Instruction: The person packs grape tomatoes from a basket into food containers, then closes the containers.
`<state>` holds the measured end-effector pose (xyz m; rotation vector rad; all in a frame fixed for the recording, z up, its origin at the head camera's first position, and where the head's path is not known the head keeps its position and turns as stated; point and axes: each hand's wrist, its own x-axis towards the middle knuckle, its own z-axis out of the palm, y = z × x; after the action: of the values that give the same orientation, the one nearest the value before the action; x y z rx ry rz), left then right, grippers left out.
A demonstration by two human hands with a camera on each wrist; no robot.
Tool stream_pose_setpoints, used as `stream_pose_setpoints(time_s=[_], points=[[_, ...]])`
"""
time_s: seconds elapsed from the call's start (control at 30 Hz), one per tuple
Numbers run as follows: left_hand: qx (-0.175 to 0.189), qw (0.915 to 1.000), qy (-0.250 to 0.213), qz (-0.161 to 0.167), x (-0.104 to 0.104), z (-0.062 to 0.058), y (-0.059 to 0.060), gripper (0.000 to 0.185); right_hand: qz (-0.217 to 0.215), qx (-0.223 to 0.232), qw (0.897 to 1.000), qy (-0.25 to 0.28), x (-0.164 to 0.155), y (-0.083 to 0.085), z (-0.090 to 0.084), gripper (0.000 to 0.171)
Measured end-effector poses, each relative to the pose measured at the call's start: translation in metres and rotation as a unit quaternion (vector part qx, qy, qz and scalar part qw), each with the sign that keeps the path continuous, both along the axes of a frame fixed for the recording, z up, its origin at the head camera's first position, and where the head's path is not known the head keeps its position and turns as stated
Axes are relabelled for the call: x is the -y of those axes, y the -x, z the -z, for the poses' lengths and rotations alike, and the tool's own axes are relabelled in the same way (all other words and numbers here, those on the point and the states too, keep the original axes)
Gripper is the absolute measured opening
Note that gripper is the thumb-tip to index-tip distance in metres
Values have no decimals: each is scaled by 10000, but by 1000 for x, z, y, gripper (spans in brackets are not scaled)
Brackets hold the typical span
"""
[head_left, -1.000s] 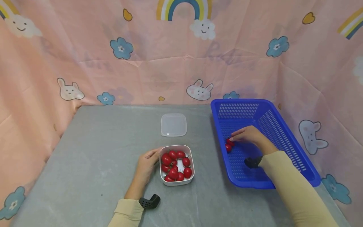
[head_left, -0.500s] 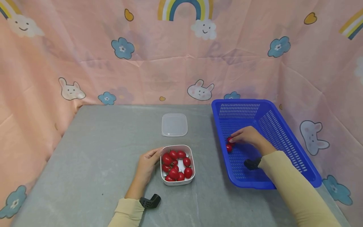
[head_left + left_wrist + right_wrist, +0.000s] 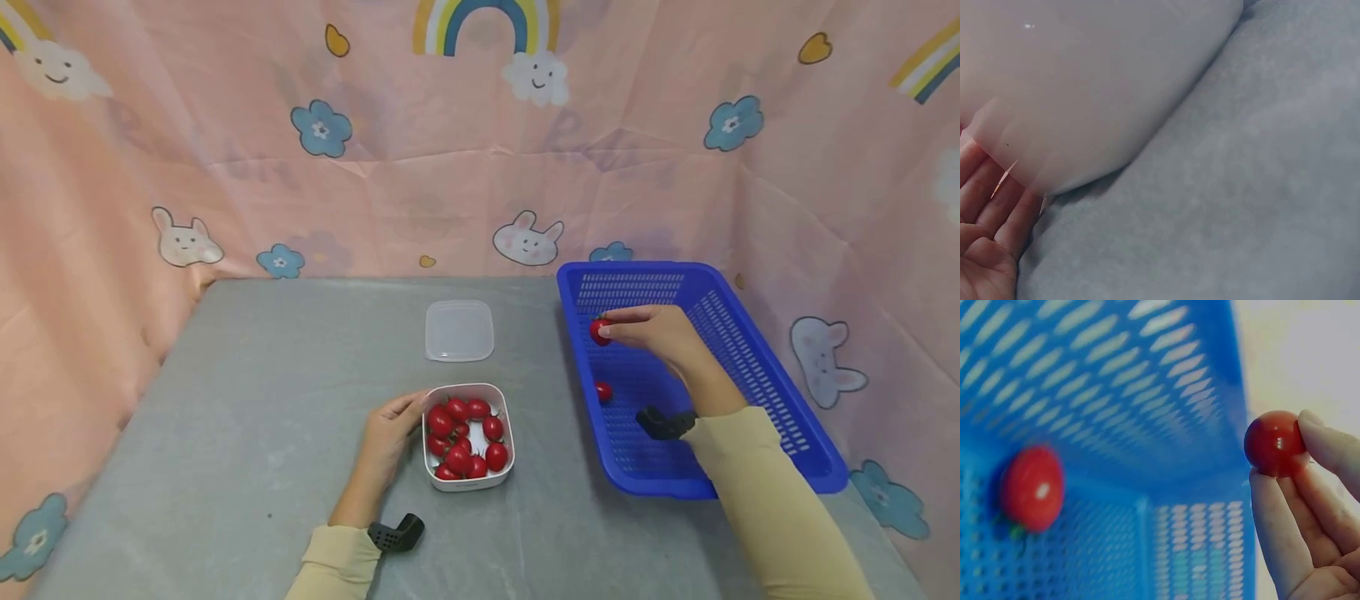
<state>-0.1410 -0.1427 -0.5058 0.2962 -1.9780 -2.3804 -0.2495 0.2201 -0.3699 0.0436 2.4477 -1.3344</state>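
Raised inside the blue plastic basket [image 3: 637, 289], my right hand [image 3: 663, 337] pinches a red cherry tomato [image 3: 1274, 442] between thumb and fingertips. A second cherry tomato [image 3: 603, 392] lies on the basket floor by its left wall; its green stem end shows in the right wrist view. My left hand [image 3: 384, 437] rests on the left side of a small white square box [image 3: 472, 483], its fingers [image 3: 1004, 203] fairly straight against the wall. Several cherry tomatoes [image 3: 458, 458] fill most of that box, with a patch of white bottom showing in the middle.
A clear square lid [image 3: 460, 332] lies flat on the grey tabletop [image 3: 300, 358] behind the box. The basket stands at the right side of the table. A pink printed curtain [image 3: 420, 167] hangs behind and along both sides.
My right hand has lifted one cherry tomato off the basket floor and moved up and slightly left with it. The other tomato stays put. My left hand and the box have not moved.
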Motion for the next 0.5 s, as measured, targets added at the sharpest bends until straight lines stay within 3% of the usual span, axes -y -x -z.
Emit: stream_pose_setpoints(time_s=[0.5], points=[[-45, 10000, -7, 29, 0, 1, 0, 34, -297, -377, 9979, 436, 41, -30, -29, 53]])
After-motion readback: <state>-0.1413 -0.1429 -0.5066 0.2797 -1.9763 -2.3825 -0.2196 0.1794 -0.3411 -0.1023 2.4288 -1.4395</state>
